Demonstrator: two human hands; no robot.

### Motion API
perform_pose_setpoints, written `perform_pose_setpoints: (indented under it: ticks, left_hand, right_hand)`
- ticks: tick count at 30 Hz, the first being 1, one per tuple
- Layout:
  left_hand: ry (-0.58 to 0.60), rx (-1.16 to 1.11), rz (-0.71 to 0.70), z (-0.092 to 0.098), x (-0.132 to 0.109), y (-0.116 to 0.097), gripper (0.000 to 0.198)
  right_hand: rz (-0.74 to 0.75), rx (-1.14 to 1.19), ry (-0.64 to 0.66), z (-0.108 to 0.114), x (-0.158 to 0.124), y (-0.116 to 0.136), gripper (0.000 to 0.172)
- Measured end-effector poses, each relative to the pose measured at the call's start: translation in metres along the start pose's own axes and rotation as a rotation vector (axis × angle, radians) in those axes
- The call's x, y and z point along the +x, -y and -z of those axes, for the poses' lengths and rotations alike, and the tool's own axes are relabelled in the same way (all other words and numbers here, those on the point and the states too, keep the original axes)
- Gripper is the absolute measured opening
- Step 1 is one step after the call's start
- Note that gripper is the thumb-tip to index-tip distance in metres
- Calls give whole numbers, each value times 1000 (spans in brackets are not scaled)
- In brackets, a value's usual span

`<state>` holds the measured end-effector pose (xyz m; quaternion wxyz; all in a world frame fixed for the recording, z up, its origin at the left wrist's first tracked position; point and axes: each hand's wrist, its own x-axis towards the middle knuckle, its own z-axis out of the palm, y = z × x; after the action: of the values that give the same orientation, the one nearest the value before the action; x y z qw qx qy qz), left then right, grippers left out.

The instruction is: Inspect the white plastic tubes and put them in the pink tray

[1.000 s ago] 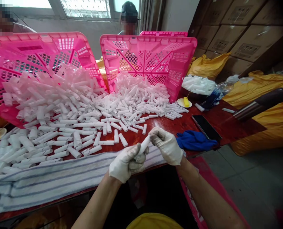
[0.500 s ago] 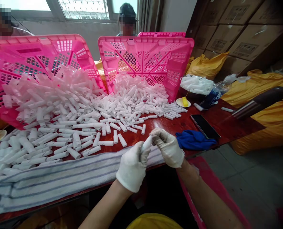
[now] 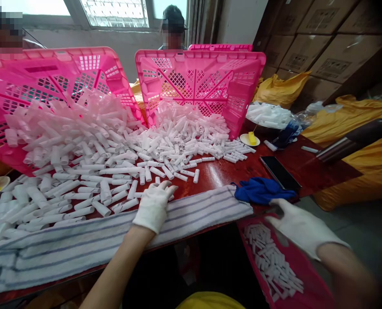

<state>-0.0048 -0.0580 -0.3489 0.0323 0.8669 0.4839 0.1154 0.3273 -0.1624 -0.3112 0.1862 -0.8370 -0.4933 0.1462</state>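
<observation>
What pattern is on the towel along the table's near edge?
White with bluish-grey stripes; the towel shows best in the head view.

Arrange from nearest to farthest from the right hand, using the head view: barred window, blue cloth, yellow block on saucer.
1. Blue cloth: just beyond the right hand, near the edge of the table.
2. Yellow block: on its saucer, farther back.
3. Barred window: at the room's back, upper left.

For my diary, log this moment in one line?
left hand: at white tubes | right hand: near blue cloth | towel: on table
</observation>
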Motion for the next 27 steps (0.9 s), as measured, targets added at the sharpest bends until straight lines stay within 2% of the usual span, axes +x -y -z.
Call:
perform_pose_setpoints:
  ticks: [2,4,6,8,9,11,13,14,16,19,21,23,27]
  left_hand:
    - [78,8,-82,-4,10,9,40]
    - [77,-94,-88,-11,16,9,30]
    - [-63,-258,50,-16,16,7,22]
    - [-263,-476,269,-18,11,5,22]
    - [-332,-620,364,-18,7,4,27]
    - [-355,-987,503,-15,0,3,33]
    - [-289,-1370,607,-11,-4,1,38]
    - [-255,-1522,664,-9,-4,-2,41]
    - [-236,-1726,770,-5,-2,-10,49]
    - [-241,-1889,847,-1,3,-25,54]
    - [-242,-1904,831,0,2,-35,50]
    - [-198,-1807,735,1,-1,-42,44]
    - [-38,-1630,536,4,-10,-51,40]
  right_hand:
    - [79,-26,46,-16,14,25,34]
    - [150,92,46,-48,33,67,39]
    - [238,66,95,-84,53,108,53]
    - [262,-51,104,-113,67,137,45]
    - [260,-100,102,-123,70,144,38]
    - [244,-156,90,-134,72,146,29]
    - [262,-105,71,-136,69,139,28]
    - [279,0,56,-134,65,135,26]
    - [295,359,56,-128,56,130,21]
    - [255,892,171,-116,39,133,23]
    - [236,1046,260,-108,31,138,28]
    - [235,1089,364,-99,29,141,31]
    - [244,955,613,-85,36,141,27]
